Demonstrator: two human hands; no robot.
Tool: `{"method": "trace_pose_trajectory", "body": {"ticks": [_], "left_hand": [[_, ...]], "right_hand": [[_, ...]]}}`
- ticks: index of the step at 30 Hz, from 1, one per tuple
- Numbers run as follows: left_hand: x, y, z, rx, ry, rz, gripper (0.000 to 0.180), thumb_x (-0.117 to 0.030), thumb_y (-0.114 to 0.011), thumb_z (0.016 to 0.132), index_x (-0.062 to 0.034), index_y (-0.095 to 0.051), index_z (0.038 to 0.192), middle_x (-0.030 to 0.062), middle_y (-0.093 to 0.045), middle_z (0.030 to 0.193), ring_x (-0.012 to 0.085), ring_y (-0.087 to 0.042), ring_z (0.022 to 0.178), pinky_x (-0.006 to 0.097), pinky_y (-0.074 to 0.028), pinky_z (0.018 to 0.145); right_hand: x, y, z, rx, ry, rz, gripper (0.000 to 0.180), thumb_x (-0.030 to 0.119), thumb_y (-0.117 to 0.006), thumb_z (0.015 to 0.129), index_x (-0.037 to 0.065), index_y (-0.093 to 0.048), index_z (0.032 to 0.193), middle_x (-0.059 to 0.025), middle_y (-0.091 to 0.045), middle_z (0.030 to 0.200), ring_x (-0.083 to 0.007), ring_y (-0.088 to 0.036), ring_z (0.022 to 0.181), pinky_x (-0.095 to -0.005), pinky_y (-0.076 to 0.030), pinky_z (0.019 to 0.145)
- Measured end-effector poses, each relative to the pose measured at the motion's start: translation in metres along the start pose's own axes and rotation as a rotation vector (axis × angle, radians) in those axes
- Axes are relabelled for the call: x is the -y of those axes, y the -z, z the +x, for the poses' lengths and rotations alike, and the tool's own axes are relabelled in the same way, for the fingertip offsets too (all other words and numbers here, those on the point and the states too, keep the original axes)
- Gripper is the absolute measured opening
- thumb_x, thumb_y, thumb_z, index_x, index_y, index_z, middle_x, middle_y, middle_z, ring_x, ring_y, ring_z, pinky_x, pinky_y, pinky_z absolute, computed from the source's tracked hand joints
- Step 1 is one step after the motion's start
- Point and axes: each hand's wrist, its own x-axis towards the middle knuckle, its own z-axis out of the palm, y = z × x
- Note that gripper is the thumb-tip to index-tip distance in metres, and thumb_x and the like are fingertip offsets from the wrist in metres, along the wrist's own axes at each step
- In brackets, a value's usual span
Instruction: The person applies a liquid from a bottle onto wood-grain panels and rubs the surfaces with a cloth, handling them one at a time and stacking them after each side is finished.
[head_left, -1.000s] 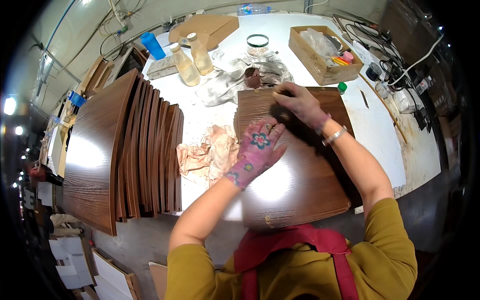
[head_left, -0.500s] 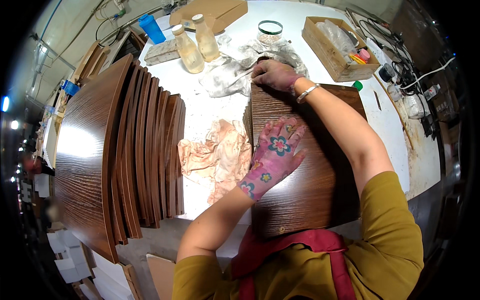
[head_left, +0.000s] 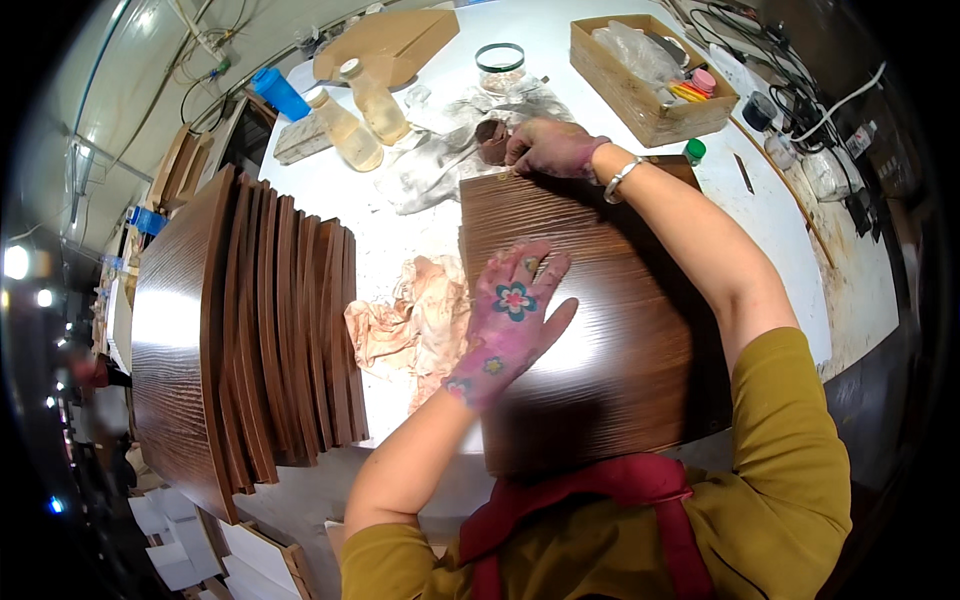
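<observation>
A dark brown wood-grain panel (head_left: 600, 300) lies flat before me on the white table. My left hand (head_left: 508, 310), in a pink flowered glove, rests on the panel's left part with fingers stretched out and thumb apart. My right hand (head_left: 560, 150), also gloved, is at the panel's far edge with its fingers bent together; what they grip, if anything, is hidden. Right beside its fingertips stands a small dark brown cup-like thing (head_left: 492, 140) on a stained grey-white cloth (head_left: 425, 172). A peach-coloured rag (head_left: 425, 310) lies crumpled left of the panel.
Many similar panels (head_left: 250, 330) lean in a row at the left. Two bottles of cloudy liquid (head_left: 375, 105), a glass jar (head_left: 500, 70), a blue bottle (head_left: 280, 93) and a flat cardboard box (head_left: 385, 45) stand at the back. An open carton (head_left: 650, 105) and cables (head_left: 790, 90) are at the right.
The view has shifted, so the table's things sit differently in the picture. My right hand has drawn slightly away from the brown cup-like thing, which shows more now. My left hand stays flat on the panel.
</observation>
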Motion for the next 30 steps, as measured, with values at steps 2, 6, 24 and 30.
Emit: {"method": "trace_pose_trajectory", "body": {"ticks": [2, 6, 24, 30], "left_hand": [[-0.003, 0.002, 0.002, 0.011, 0.013, 0.010, 0.048, -0.031, -0.065, 0.091, -0.0105, -0.059, 0.134, 0.0145, -0.050, 0.140, 0.0352, -0.043, 0.136, 0.050, -0.030, 0.115], [-0.005, 0.002, 0.006, 0.001, -0.020, 0.062, 0.049, -0.028, -0.067, 0.089, -0.0079, -0.059, 0.133, 0.0154, -0.051, 0.140, 0.0374, -0.043, 0.135, 0.050, -0.031, 0.115], [-0.016, -0.005, 0.011, -0.010, -0.001, 0.144, 0.048, -0.018, -0.068, 0.091, -0.0092, -0.058, 0.137, 0.0167, -0.051, 0.141, 0.0387, -0.043, 0.136, 0.049, -0.033, 0.114], [-0.018, -0.004, 0.009, 0.023, 0.009, 0.212, 0.047, -0.018, -0.066, 0.092, -0.0079, -0.057, 0.138, 0.0175, -0.051, 0.142, 0.0392, -0.043, 0.136, 0.049, -0.033, 0.114]], "right_hand": [[-0.013, 0.016, -0.021, -0.029, -0.028, -0.030, 0.027, 0.022, -0.073, 0.080, 0.011, -0.075, 0.105, -0.0112, -0.074, 0.099, -0.0259, -0.069, 0.096, -0.0358, -0.051, 0.088], [-0.047, 0.044, -0.054, 0.040, -0.116, 0.007, 0.021, 0.020, -0.074, 0.086, 0.007, -0.073, 0.102, -0.0094, -0.068, 0.104, -0.0255, -0.064, 0.101, -0.0350, -0.049, 0.091], [-0.187, 0.063, -0.194, -0.667, -0.269, 0.398, 0.022, 0.026, -0.069, 0.091, 0.006, -0.071, 0.100, -0.0117, -0.069, 0.098, -0.0251, -0.063, 0.092, -0.0354, -0.049, 0.086], [-0.159, 0.035, -0.198, -0.723, -0.098, 0.447, 0.024, 0.025, -0.067, 0.093, 0.003, -0.069, 0.103, -0.0125, -0.068, 0.101, -0.0250, -0.063, 0.097, -0.0346, -0.049, 0.089]]}}
